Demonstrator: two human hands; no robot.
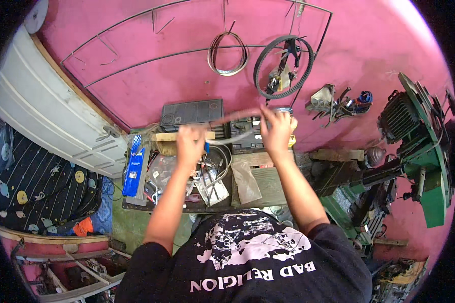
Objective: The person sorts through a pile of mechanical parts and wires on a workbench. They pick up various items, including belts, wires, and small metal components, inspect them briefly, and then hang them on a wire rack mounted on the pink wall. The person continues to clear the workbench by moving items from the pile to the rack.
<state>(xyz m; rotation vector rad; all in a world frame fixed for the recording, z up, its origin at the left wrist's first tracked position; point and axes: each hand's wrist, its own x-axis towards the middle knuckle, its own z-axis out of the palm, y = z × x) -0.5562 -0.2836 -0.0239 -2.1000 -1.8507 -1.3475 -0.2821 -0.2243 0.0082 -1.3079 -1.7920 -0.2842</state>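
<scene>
Above the workbench (245,204), both my hands are raised and hold a thin flexible band between them. The upper stretch of the band (235,117) looks reddish-brown and smeared by motion. A pale curved strip (240,137) hangs below it, perhaps part of the same loop. My left hand (189,144) is closed around the left end. My right hand (277,130) pinches the other end, its fingertips partly blurred. Under my left hand, a pale looped cable (229,164) lies among tools and small parts. A clear plastic bag (246,182) lies nearer me, between my forearms.
A dark case (192,114) stands at the back by the pink wall. On the bench's left lies a blue packet (133,174). A coil (216,63) and a black tyre (257,70) hang on the wall. At right stands a green machine (432,199); at left, a white door (50,101).
</scene>
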